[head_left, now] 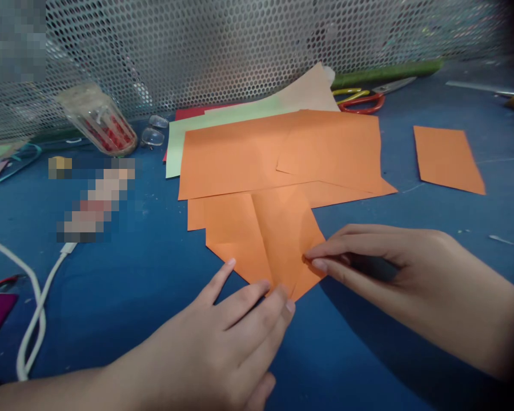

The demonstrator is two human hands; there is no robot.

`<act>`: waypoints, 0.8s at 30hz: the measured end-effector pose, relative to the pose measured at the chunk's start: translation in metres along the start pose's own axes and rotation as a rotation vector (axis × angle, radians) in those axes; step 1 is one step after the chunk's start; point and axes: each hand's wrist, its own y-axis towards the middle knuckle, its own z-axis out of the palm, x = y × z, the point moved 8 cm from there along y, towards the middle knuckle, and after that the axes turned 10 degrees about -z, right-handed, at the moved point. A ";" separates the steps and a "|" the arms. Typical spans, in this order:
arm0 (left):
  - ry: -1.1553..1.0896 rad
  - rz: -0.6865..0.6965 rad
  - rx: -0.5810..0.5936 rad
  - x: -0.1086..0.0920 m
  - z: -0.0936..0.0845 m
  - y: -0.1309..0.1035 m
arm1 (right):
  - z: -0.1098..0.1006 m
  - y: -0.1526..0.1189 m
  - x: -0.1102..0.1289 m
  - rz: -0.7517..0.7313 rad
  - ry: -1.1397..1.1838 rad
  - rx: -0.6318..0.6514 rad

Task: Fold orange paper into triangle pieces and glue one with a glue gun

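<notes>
A creased orange paper (257, 240) lies on the blue table, its lower end narrowing to a blunt tip. My left hand (244, 325) rests with spread fingers on the lower edge of this paper. At the paper's right edge, my right hand (394, 274) pinches thumb and forefinger together on a small bit that looks like a fold or flap. Above, larger orange sheets (240, 154) overlap the top of the creased paper. Green paper (175, 145) and pale paper (310, 91) show from underneath them.
A small orange piece (448, 160) lies at the right. Scissors with red and yellow handles (364, 103) are at the back, near a metal mesh (240, 51). A jar with red contents (107, 125) and a white cable (38, 308) are on the left.
</notes>
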 end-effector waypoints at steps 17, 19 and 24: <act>0.037 0.022 -0.016 -0.001 0.002 -0.001 | -0.001 -0.002 -0.001 0.007 -0.005 0.016; 0.055 0.026 -0.003 -0.001 0.004 0.000 | -0.001 -0.002 -0.001 0.014 -0.001 0.011; 0.061 0.044 -0.013 -0.003 0.002 0.003 | 0.001 -0.004 -0.005 0.045 0.012 0.017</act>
